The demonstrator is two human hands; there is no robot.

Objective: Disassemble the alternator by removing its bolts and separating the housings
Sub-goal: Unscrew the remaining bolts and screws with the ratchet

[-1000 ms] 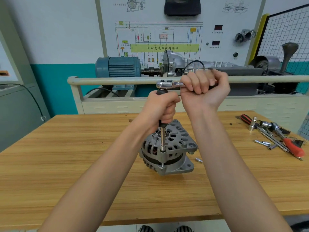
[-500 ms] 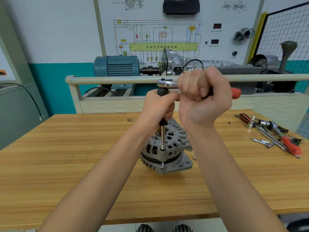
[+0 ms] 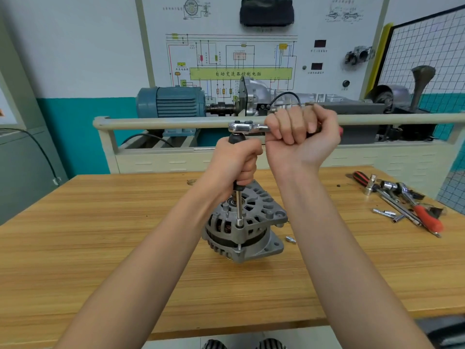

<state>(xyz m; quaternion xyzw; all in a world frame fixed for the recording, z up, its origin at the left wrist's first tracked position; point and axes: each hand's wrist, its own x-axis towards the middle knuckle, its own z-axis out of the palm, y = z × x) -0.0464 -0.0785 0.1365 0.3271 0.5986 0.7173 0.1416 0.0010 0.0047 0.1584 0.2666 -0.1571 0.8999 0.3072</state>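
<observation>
The alternator (image 3: 245, 224) is dull silver-grey all over with a black band round its middle and coppery-brown windings showing through the slots. The ratchet (image 3: 247, 127) is shiny chrome with a bit of red at the handle end, sitting on a black-gripped extension (image 3: 238, 202). The tabletop (image 3: 100, 235) is light wood with streaky orange grain. The motor (image 3: 173, 103) behind is blue-grey, the wall (image 3: 83, 71) white over teal, and the spare tools (image 3: 402, 202) are chrome with red and black handles.
</observation>
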